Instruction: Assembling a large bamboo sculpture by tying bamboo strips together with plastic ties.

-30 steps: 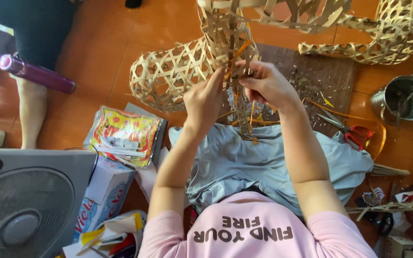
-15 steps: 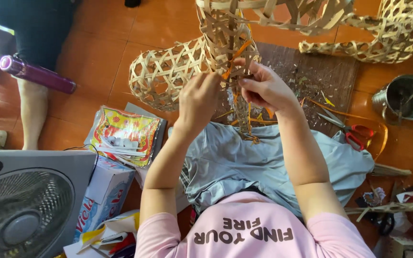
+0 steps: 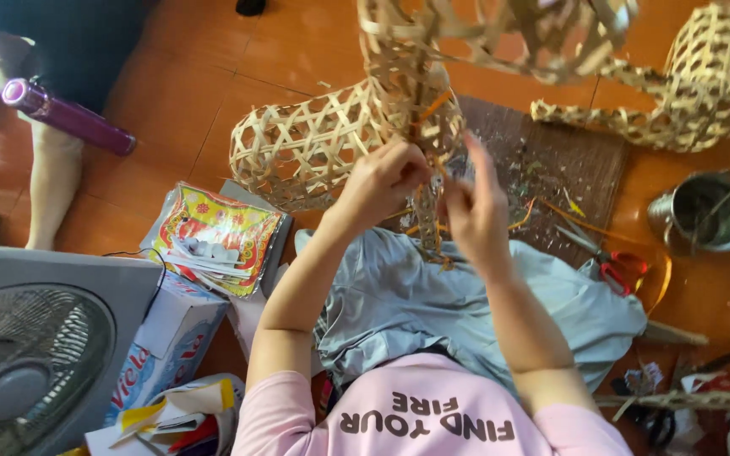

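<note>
Home craft floor, tiled floor (image 3: 213, 76), fan (image 3: 27, 355), woven bamboo frames (image 3: 314, 143)
</note>
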